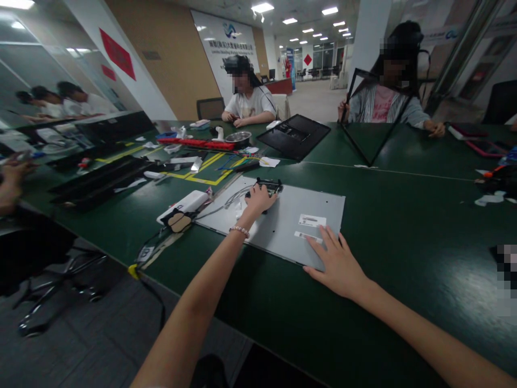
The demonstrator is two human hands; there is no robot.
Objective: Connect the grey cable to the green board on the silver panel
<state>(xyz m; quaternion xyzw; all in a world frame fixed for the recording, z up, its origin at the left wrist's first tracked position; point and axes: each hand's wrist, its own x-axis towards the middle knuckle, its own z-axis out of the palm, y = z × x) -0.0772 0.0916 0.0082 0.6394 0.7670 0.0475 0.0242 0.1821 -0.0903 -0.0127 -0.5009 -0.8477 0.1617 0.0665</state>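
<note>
A flat grey panel [291,215] with white labels [312,220] lies on the green table in front of me. Over its far part, my left hand [260,200] has its fingers bent around a small circuit board [271,186] with black ends. Part of the board is hidden beneath that hand. Grey cables [236,199] run from beside it toward the left. My right hand [334,263] rests flat with spread fingers on the panel's near right corner, by the labels, and holds nothing.
Left of the panel sits a white box-shaped device [188,206] with dark cables hanging over the table edge. Beyond are a black panel [294,137], a metal bowl [238,138] and black strips [100,180]. Across the table, one person holds a black frame [369,156]; another sits nearby.
</note>
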